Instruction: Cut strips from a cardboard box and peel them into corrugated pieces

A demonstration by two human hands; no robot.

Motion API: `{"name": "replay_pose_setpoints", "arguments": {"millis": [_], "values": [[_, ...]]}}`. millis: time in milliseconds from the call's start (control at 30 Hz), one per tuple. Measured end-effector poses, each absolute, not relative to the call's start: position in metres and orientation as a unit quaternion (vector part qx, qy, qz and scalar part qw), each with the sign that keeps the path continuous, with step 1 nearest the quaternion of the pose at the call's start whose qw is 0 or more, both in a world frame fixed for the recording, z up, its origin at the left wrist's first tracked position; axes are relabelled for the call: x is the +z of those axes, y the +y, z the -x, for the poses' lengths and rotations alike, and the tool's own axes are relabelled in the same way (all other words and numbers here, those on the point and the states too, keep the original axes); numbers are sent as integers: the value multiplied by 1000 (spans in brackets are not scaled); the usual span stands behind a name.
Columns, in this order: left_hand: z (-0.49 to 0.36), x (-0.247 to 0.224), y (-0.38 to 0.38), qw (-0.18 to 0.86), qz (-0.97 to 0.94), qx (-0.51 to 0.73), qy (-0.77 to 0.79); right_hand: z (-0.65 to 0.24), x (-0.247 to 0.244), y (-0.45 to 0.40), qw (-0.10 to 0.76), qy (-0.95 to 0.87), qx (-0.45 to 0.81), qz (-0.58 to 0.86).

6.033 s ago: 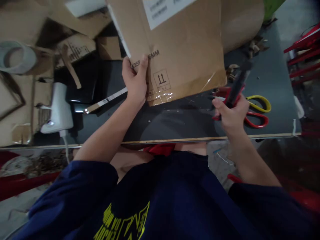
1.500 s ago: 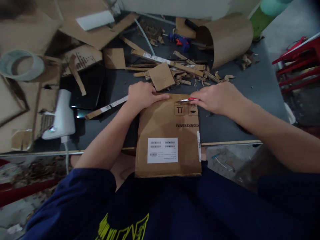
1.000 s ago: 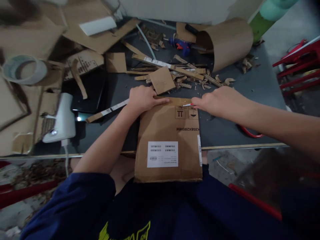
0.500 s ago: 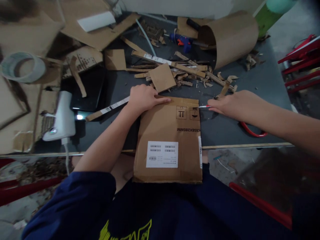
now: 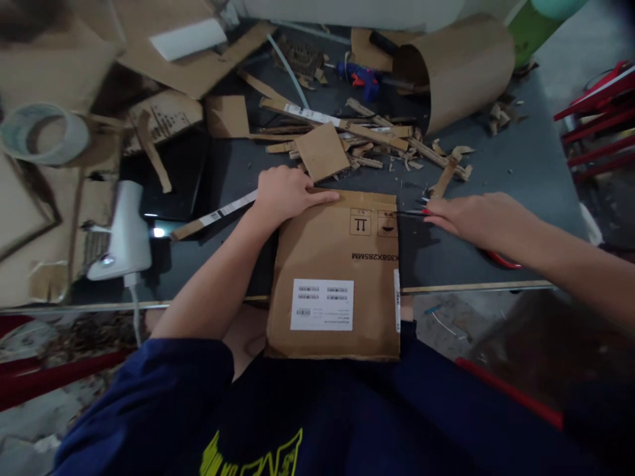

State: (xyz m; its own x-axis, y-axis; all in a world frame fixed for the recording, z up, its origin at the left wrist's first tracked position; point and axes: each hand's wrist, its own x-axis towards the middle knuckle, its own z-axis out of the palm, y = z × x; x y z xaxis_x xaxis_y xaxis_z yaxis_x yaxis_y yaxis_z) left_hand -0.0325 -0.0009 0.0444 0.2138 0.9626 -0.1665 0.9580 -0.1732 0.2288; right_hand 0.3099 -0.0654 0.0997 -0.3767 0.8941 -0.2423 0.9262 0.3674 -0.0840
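Note:
A flat brown cardboard piece (image 5: 322, 254) with printed symbols and a white barcode label lies across the table's near edge, its lower end over my lap. My left hand (image 5: 284, 195) holds it at the top left corner, thumb stretched along the upper edge; the other fingertips are hidden. To the right, my right hand (image 5: 464, 215) is closed around red-handled scissors (image 5: 502, 260). Their blades are spread, one of them reaching the cardboard's right edge near the umbrella symbol. Part of the handle is hidden under my hand.
Cardboard strips and scraps (image 5: 367, 142) lie beyond the piece, with a blue glue gun (image 5: 364, 78) and a cardboard cylinder (image 5: 469, 73) behind. On the left are a tape roll (image 5: 44, 135), a white corded device (image 5: 124, 228) and a black laptop-like slab (image 5: 171, 175).
My right hand has moved slightly right and down, away from the cardboard, and the scissor blades have spread. My left hand and the cardboard have hardly moved.

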Motion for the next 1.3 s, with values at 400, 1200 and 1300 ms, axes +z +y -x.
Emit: {"name": "replay_pose_setpoints", "arguments": {"millis": [400, 1200, 1300], "values": [[47, 53, 3, 210, -737, 177, 618, -316, 103, -93, -29, 703, -32, -710], [41, 36, -2, 265, -710, 400, 516, -219, 103, -50, -108, 795, -84, -591], [35, 40, -6, 273, -689, 452, 496, -178, 100, -30, -50, 808, -141, -570]]}}
